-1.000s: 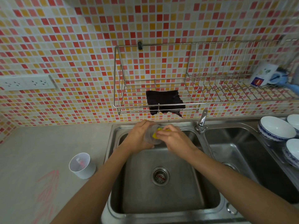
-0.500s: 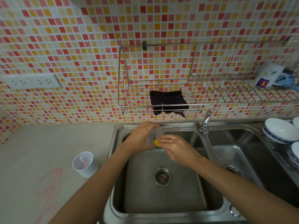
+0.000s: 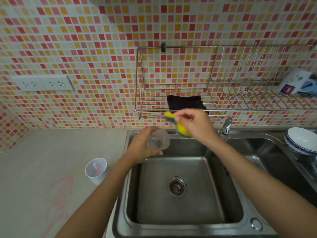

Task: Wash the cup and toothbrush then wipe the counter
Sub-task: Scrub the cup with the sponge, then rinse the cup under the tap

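Now my left hand is wrapped around a clear cup, holding it tipped on its side over the back left corner of the sink, mouth turned toward me. To the right of it and higher, my right hand is closed on a yellow-and-green sponge, blurred, which hangs from my fingers clear of the cup. Just behind this hand, a dark cloth drapes over the front rail of a wire rack on the tiled wall; the tap stands just to its right. Left of and nearer than my left hand, a white cup stands upright on the table, with a toothbrush inside, indistinct. Red scribble marks lie on the table near it. Far right of my right hand, white bowls rest beside the second basin.
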`<action>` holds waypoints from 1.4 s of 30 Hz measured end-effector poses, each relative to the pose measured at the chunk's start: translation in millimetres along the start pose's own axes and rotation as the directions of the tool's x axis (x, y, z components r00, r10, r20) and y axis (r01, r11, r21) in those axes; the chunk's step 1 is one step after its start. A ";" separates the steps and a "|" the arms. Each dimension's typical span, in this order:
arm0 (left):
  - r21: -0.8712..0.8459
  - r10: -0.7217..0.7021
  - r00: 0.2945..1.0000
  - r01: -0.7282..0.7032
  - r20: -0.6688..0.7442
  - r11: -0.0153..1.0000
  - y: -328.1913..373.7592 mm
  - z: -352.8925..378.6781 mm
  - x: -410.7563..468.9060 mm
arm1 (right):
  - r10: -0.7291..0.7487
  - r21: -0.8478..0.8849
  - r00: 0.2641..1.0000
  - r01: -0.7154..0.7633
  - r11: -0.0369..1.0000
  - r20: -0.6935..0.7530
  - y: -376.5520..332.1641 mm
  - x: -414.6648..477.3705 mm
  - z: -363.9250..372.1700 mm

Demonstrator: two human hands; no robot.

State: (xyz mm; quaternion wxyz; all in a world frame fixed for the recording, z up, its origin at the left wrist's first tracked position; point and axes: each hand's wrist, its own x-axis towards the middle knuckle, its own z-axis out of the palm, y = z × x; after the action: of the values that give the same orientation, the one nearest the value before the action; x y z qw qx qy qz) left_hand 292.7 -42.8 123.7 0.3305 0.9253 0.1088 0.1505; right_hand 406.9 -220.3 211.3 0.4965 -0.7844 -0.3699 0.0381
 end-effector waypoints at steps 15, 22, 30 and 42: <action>-0.107 -0.072 0.997 0.068 -0.031 0.992 -31.4 -5.6 -22.3 | 0.160 -0.405 0.987 -0.157 0.901 -0.027 5.4 134.9 86.4; -0.115 -0.112 0.994 0.113 0.010 0.987 -34.6 11.5 -18.0 | -0.116 -0.275 0.974 0.060 0.960 -0.195 -8.2 98.3 68.6; -0.109 -0.107 0.989 0.118 0.106 0.987 -19.4 58.7 -2.7 | -0.295 -0.416 0.931 0.185 0.891 -0.217 108.8 -72.0 12.2; -0.186 -0.069 0.939 0.138 0.337 0.973 67.0 164.0 61.5 | 0.584 -0.176 0.805 -0.593 0.786 -0.102 285.5 -21.2 -66.8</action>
State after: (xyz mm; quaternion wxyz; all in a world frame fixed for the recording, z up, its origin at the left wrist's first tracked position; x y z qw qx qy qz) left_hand 414.2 -169.9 58.8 0.4460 0.8909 0.0846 -0.0129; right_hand 574.9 -350.2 8.0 0.3865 -0.9067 -0.0986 0.1371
